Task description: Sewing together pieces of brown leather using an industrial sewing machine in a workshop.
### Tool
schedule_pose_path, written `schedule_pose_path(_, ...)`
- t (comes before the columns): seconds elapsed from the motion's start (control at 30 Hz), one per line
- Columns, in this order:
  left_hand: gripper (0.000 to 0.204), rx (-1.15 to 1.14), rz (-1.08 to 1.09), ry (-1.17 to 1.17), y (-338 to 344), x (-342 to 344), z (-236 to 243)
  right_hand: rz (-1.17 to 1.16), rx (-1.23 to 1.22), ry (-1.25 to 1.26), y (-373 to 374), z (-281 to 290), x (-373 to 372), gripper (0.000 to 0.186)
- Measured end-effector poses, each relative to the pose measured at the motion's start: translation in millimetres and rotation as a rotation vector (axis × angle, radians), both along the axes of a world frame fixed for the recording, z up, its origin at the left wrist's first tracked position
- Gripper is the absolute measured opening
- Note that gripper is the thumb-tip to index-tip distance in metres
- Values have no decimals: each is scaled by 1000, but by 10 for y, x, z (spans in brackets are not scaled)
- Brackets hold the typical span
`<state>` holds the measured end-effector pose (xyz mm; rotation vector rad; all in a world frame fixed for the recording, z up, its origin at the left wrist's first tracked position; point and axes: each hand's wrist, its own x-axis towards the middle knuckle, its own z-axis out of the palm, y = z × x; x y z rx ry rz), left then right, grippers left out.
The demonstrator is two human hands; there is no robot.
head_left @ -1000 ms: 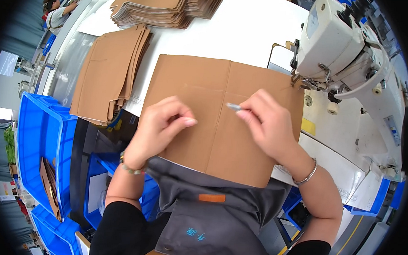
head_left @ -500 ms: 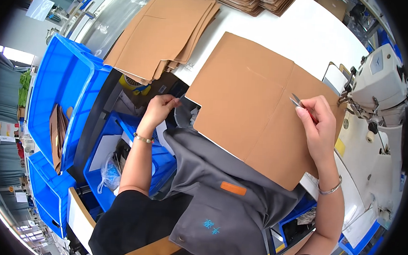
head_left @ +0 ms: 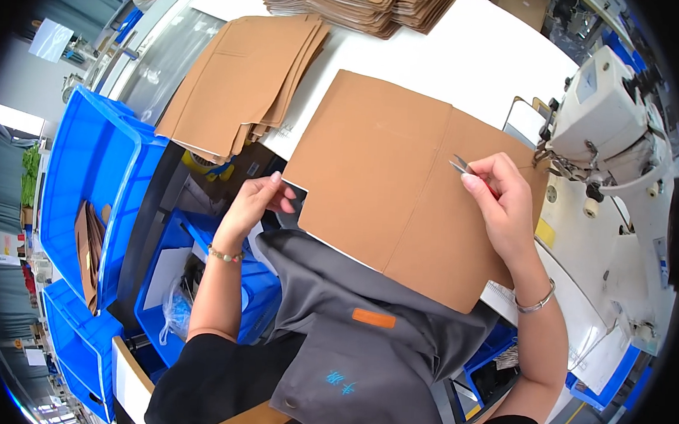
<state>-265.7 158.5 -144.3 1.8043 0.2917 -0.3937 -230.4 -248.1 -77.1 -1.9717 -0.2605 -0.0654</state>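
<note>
A large brown leather-like panel with a pale underside and a notched left corner lies in front of me, its near edge over my grey apron. A stitched or creased line runs across it. My right hand is closed round small thread snips, whose metal blades point to the far left above the panel; a bit of red handle shows in the palm. At the panel's left corner is my left hand, thumb raised and apart from the half-curled fingers, with nothing visible in it.
Beyond to the left lies a stack of similar brown panels; another stack sits at the far table edge. A white sewing machine stands right. Blue bins stand left, one with brown pieces.
My left thumb has come apart from the fingers, which were pinched together. The view has shifted, so most things sit lower and farther left. The snips stay in my right hand.
</note>
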Motion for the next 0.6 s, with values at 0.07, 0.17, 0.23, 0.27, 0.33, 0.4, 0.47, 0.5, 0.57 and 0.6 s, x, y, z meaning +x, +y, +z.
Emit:
schedule_pose_path(0.07,58,-291,-26,5,-184,-28,210,4,64,27,-14,-21,14,12)
schedule_pose_path(0.17,53,-245,-85,-48,-455,-59,500,4,113,82,-47,-27,22,13)
schedule_pose_path(0.23,37,-215,-51,-157,-801,-48,703,3,136,130,-70,-65,35,14)
schedule_pose_path(0.27,33,-133,-95,-240,-944,-26,771,7,144,114,-87,-49,32,14)
schedule_pose_path(0.33,29,52,-131,-412,-1086,3,830,-6,126,111,-68,-29,23,13)
schedule_pose_path(0.4,30,177,-115,-631,-1155,60,862,-10,108,26,-32,10,-14,12)
schedule_pose_path(0.47,36,136,-13,-737,-1072,169,1049,-19,87,-53,-3,66,-46,11)
schedule_pose_path(0.5,38,154,35,-826,-974,278,1177,-18,58,-126,0,106,-71,10)
schedule_pose_path(0.57,41,-77,168,-751,-733,504,1497,-29,25,-200,-36,145,-106,10)
schedule_pose_path(0.6,41,-34,214,-762,-498,645,1625,-30,10,-246,-49,154,-119,11)
